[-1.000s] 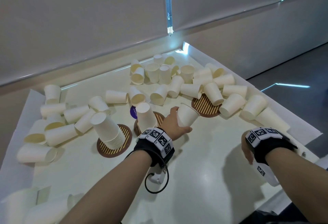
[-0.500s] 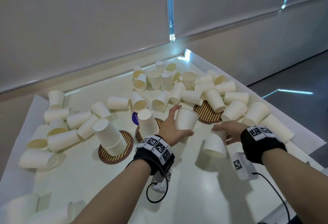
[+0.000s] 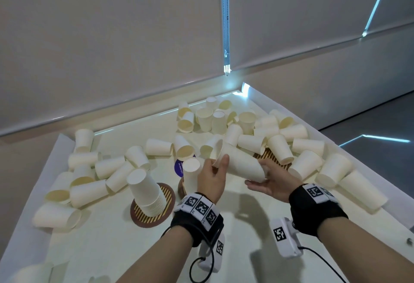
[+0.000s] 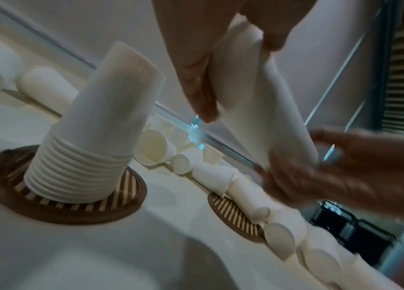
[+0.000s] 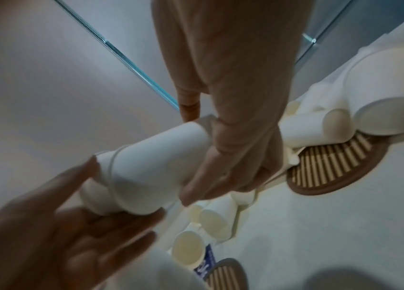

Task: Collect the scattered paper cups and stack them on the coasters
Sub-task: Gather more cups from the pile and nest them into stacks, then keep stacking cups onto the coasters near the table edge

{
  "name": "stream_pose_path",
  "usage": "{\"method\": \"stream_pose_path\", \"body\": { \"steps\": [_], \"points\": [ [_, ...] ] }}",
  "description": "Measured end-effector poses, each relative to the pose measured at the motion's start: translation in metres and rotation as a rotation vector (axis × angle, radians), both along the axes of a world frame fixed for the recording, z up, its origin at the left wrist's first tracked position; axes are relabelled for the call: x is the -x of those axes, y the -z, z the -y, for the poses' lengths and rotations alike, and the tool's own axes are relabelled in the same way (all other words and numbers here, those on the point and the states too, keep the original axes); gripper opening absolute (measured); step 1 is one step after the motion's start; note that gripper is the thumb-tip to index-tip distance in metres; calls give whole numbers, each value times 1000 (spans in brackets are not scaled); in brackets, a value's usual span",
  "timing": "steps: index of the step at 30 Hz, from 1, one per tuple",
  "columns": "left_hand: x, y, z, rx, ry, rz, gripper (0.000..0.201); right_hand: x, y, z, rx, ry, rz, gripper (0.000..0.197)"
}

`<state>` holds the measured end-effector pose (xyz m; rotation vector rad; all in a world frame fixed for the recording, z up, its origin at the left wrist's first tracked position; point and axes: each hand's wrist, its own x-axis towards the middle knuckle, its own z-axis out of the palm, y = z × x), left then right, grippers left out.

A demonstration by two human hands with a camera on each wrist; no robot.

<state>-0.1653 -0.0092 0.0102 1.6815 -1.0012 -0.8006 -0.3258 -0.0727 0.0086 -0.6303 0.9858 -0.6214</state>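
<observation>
Here — left hand (image 3: pixel 211 176), right hand (image 3: pixel 272 180) apparently grip nested cups (image 3: pixel 240 166).

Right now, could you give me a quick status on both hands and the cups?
Left hand and right hand both grip two nested cups, held above table. Stacks stand on two coasters. Loose cups lie across the far coaster.

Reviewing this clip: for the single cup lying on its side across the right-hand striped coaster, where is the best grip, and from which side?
Probably a grip across the side wall of the cup, near its open mouth, coming from above. It lies tilted on the coaster with neighbouring cups crowding its far end, while its mouth end looks free.
</observation>
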Motion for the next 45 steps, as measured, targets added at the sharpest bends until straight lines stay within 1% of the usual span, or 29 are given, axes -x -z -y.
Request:
{"method": "stream_pose_path", "body": {
  "steps": [3, 5, 7, 9, 11, 13, 16, 18, 20, 23, 24, 27, 30, 35, 38, 40, 43, 45],
  "points": [
    [8, 2, 0, -28, 38, 19, 53, -13, -13, -3, 65, -81, 86, 28],
    [7, -2, 0, -1, -22, 33, 49, -20, -20, -5, 197, -135, 53, 37],
    [2, -7, 3, 36, -144, 103, 41, -30, -26, -5, 346, -135, -48, 47],
    [-5, -13, 6, 93, -253, 169, 33, -42, -33, -6, 495, -122, -156, 51],
    [-13, -19, 9, 126, -336, 129, 28, -56, -38, -8, 636, -133, -224, 55],
    [-25, -23, 12, 128, -398, 94, 29, -70, -40, -9, 767, -167, -270, 63],
    [-44, -17, 13, 75, -449, 148, 29, -91, -37, -7, 954, -250, -384, 69],
    [-54, -11, 12, -27, -415, 183, 33, -102, -34, -6, 1047, -341, -496, 67],
    [-59, -7, 10, -100, -367, 227, 40, -110, -33, -5, 1072, -419, -552, 63],
    [-61, -5, 7, -165, -297, 410, 55, -117, -29, -3, 1094, -510, -616, 61],
    [-62, -6, 6, -175, -273, 426, 60, -118, -29, -2, 1095, -522, -610, 61],
    [-67, -7, 11, -135, -210, 380, 70, -118, -31, -2, 1077, -500, -539, 59],
    [-72, -8, 17, -78, -188, 354, 69, -116, -34, -2, 1092, -456, -502, 57],
    [-69, -1, 23, 19, -190, 350, 70, -113, -32, 4, 1077, -312, -417, 55],
    [-66, 7, 25, 30, -199, 269, 72, -115, -28, 8, 1070, -296, -416, 50],
    [-66, 15, 26, -15, -194, 241, 75, -116, -23, 10, 1054, -323, -430, 48],
    [-69, 28, 27, -174, -187, 256, 70, -113, -13, 13, 998, -363, -496, 50],
    [-72, 34, 27, -237, -194, 220, 68, -104, -5, 20, 956, -317, -585, 48]
  ]
}}
